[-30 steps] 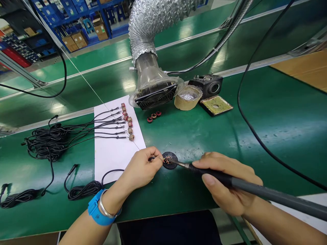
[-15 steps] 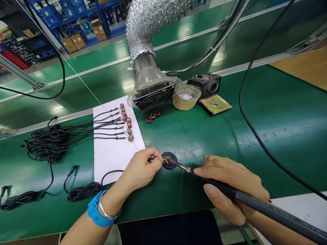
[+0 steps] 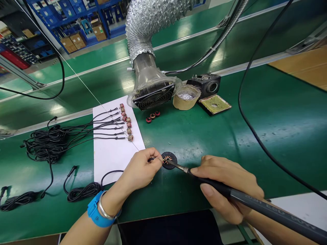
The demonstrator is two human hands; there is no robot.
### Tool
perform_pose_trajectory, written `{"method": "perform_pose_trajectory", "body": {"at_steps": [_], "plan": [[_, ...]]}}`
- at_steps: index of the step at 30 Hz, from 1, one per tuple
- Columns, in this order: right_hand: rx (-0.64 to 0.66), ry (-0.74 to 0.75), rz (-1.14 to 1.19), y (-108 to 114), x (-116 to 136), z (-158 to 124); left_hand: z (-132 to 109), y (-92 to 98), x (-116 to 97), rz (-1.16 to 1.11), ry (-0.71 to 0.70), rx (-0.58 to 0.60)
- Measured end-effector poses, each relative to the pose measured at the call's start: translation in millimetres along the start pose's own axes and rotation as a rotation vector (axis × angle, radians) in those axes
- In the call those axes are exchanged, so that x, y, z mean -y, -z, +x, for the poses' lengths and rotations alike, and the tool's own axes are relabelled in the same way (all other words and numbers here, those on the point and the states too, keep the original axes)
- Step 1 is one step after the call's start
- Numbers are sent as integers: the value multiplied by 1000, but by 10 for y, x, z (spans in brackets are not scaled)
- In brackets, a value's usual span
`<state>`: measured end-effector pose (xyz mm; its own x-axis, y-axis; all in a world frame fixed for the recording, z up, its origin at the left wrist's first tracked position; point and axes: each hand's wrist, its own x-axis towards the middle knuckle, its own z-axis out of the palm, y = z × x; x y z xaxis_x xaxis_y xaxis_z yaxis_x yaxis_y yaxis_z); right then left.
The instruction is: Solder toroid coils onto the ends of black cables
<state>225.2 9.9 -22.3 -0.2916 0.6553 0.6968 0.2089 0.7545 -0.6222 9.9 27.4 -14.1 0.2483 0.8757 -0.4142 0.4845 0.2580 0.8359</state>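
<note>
My left hand [image 3: 144,167], with a blue wrist strap [image 3: 100,210] and a silver bangle, is closed in a pinch on the end of a black cable [image 3: 112,172]. Its fingertips are at the left rim of a round black disc [image 3: 173,166]. On that disc sits a wire-wound ring coil [image 3: 167,159], partly covered by the fingers and the tool tip. A soldering iron [image 3: 224,188] is gripped in my right hand [image 3: 230,183], its tip touching or just over the coil. A thin wire [image 3: 84,83] runs down from the upper left to behind my left hand.
White paper [image 3: 108,153] carries a row of wound coils [image 3: 128,125] and black cable ends. Cable bundles [image 3: 48,139] lie left. Beyond the disc are a fan-fitted fume duct [image 3: 153,97], several small ring coils [image 3: 152,116], a round tub [image 3: 186,102], an iron stand [image 3: 205,85] and a sponge tray [image 3: 215,104].
My right hand and the soldering iron have shifted slightly left, with the tip staying at the coil. My left hand has hardly moved.
</note>
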Motion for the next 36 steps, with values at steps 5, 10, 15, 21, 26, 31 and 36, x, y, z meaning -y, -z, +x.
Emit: {"method": "perform_pose_trajectory", "body": {"at_steps": [5, 10, 15, 21, 26, 31, 36], "plan": [[-17, 30, 34, -24, -12, 26, 5, -3, -2, 4, 2, 1], [-7, 25, 34, -18, -19, 9, 5, -3, -10, 11, 4, -4], [-42, 31, 42, -2, -20, -3, 5, 8, 2, 16, 18, 8], [-39, 43, 40, 1, -15, 22, 3, 3, 5, 17, 19, 6], [-97, 81, 23, -33, -81, -3, 14, 0, 4, 20, -2, 7], [-180, 44, 118, -87, -183, -27, 24, 12, 33, 17, -9, 29], [-175, 10, 135, -106, -175, 182, 33, 32, 27, -21, 21, 31]]}}
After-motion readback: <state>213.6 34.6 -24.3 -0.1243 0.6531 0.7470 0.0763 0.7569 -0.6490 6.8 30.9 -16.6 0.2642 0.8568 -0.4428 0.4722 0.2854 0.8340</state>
